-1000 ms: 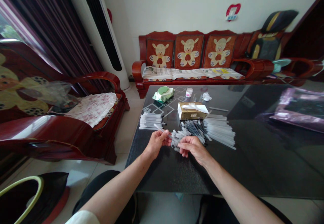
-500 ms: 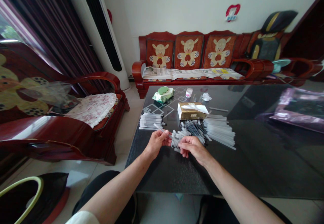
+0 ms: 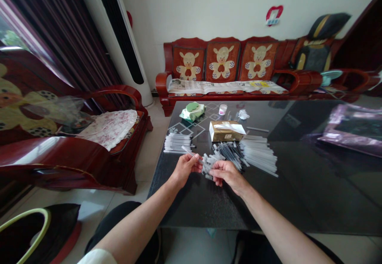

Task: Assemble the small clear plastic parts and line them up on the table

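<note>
My left hand (image 3: pixel 185 167) is closed on a slim whitish pen tube (image 3: pixel 187 150) that points up and to the left. Opposite it, my right hand (image 3: pixel 227 173) pinches at the near side of a heap of small white caps (image 3: pixel 208 164); whatever sits between its fingertips is too small to make out. Left of the hands lies a row of white pens (image 3: pixel 178 142) with dark tips. Dark, thin pen refills (image 3: pixel 230 154) are spread behind my right hand. To their right is a fan of translucent pen barrels (image 3: pixel 259 154).
A gold tissue box (image 3: pixel 227 132) stands behind the refills on the black table (image 3: pixel 298 200). Farther back are a green wipes pack (image 3: pixel 192 111), a small white tub (image 3: pixel 223 109) and a crumpled tissue (image 3: pixel 244 114). A purple plastic package (image 3: pixel 352 136) lies at the right.
Almost nothing differs. My right hand has shifted very slightly left, toward the left hand; the pen tube stays in my left hand.
</note>
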Demonstrator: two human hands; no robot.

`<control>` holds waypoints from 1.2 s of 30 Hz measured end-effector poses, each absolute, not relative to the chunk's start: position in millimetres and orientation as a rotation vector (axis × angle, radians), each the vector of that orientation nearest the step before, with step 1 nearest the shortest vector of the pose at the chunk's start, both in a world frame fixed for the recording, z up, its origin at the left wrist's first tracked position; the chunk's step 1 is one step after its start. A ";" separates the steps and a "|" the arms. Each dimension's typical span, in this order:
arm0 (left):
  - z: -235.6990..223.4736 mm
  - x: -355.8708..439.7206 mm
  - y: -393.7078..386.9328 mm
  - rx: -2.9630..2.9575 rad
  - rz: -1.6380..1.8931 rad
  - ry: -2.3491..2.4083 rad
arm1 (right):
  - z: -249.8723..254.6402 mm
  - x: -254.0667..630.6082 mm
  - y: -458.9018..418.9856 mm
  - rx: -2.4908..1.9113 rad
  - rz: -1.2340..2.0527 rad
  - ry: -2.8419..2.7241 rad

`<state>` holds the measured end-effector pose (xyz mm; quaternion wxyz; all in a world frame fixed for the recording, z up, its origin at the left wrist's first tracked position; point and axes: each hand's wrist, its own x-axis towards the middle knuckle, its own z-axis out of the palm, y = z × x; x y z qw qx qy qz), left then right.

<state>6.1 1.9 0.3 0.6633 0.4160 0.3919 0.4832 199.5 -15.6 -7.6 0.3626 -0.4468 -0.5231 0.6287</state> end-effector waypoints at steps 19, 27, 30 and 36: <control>0.4 5.3 2.8 0.941 1.096 0.900 | -1.5 198.7 -17.5 -1.142 1.703 -1.380; 0.4 4.5 3.8 0.946 1.098 0.899 | -3.4 200.9 -16.0 -1.168 1.672 -1.378; 1.4 3.9 4.6 0.934 1.102 0.907 | -2.4 201.4 -16.5 -1.154 1.673 -1.391; -0.6 -1.2 10.0 0.882 1.127 0.937 | 0.7 207.3 -15.7 -1.158 1.688 -1.429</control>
